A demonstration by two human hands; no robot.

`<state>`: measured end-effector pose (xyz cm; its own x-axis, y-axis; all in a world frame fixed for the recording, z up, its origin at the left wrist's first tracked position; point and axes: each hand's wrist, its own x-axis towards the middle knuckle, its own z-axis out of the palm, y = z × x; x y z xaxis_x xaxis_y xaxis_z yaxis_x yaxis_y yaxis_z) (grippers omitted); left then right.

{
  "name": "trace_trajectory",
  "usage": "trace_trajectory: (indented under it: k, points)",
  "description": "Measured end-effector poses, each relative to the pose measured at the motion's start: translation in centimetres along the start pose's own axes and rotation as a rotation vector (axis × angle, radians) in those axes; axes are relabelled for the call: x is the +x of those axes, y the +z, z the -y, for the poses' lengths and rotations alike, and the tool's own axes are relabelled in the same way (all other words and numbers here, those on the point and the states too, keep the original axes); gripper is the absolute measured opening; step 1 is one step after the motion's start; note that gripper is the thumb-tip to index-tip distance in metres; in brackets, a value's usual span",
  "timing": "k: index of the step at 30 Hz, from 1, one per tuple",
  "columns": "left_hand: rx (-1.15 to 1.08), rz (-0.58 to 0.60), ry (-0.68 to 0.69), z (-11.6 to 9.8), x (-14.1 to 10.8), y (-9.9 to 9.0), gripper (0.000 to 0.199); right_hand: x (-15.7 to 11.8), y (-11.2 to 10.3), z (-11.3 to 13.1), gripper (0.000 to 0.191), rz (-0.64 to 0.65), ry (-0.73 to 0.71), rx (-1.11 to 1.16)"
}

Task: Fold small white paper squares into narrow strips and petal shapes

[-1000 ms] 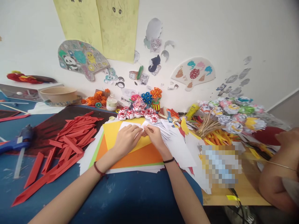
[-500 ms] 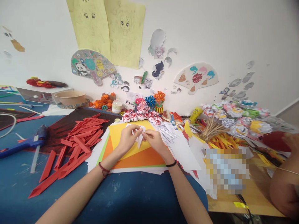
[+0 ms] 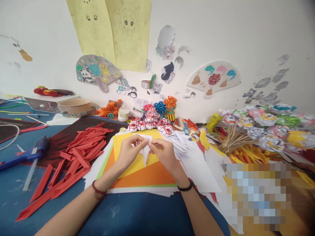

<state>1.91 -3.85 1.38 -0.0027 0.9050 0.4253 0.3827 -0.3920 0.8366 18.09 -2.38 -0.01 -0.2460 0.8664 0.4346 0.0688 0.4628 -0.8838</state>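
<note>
My left hand [image 3: 131, 149] and my right hand [image 3: 163, 154] meet over a stack of coloured sheets. Between their fingertips they pinch a small piece of white paper [image 3: 146, 154], whose narrow pointed end hangs down. Fingers hide its upper part, so its full shape does not show. Under the hands lies a yellow sheet [image 3: 120, 147], on top of an orange sheet [image 3: 145, 177], with green and white paper showing at the edges. White paper strips [image 3: 180, 147] lie just right of my right hand.
Folded red paper strips [image 3: 83, 154] and a blue glue gun [image 3: 31, 154] are on the left. Red-and-white paper flowers [image 3: 150, 124] stand behind the stack. Paper flowers on sticks [image 3: 231, 137] lie at right, beside a blurred-out patch.
The view has moved a little closer and shifted. Both hands still pinch the white paper; its pointed end hangs more plainly in sight. The other person's arm at right has left the view.
</note>
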Motion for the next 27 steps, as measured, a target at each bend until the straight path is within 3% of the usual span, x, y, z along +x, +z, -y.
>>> trace_trajectory:
  k: [19,27]
  points:
    - [-0.016,0.037,-0.004,0.35,0.34,0.06,0.031,0.02,-0.54,0.81,0.027,0.084,-0.045,-0.102]
    - [-0.039,0.154,0.031,0.13,0.51,-0.73,0.031,0.03,-0.81,0.68,0.032,0.087,-0.099,-0.169]
